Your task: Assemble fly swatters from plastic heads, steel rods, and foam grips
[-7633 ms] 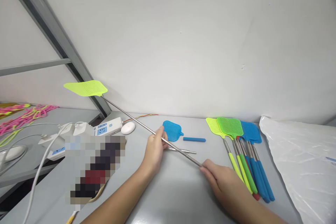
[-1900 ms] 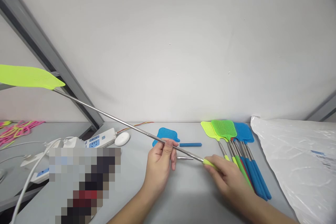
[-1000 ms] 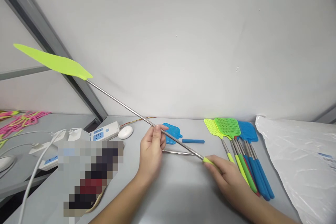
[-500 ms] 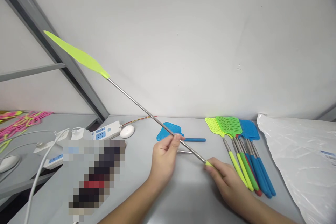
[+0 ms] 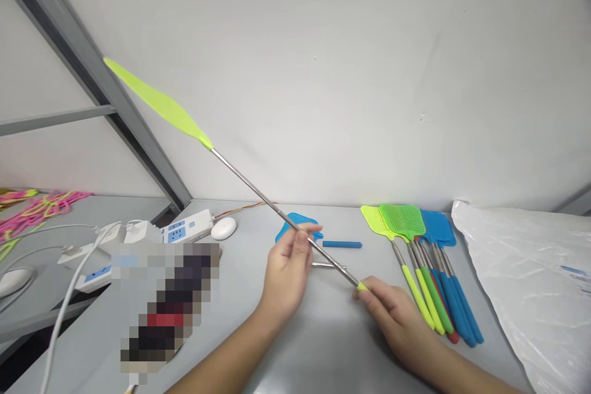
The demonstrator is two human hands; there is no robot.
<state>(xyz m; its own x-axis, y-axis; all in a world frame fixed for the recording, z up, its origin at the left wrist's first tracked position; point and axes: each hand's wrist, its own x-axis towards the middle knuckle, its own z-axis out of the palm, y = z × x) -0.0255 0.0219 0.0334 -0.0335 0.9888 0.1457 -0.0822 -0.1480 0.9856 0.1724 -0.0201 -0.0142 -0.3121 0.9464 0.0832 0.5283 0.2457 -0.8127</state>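
Note:
A yellow-green telescopic fly swatter (image 5: 168, 109) is held aslant in front of me, its head up to the left and seen edge-on. My left hand (image 5: 287, 265) pinches the middle of its metal rod between thumb and fingers. Lower right, my right hand (image 5: 392, 311) is wrapped round the yellow-green grip, hiding most of it. Behind my left hand on the table lie a blue swatter head (image 5: 298, 220), a blue handle piece (image 5: 342, 245) and a metal rod (image 5: 329, 265), partly covered.
Several fly swatters (image 5: 422, 258) in yellow, green, red and blue lie in a row at the right, beside a white plastic bag (image 5: 530, 271). At left are power strips (image 5: 189, 228) with cables, a white round object (image 5: 223, 228), a blurred-out item and pink cords (image 5: 55, 209).
The held fly swatter's rod has become shorter, its head drawn down and right towards my left hand. Both hands keep their grip, my right hand shifting slightly left.

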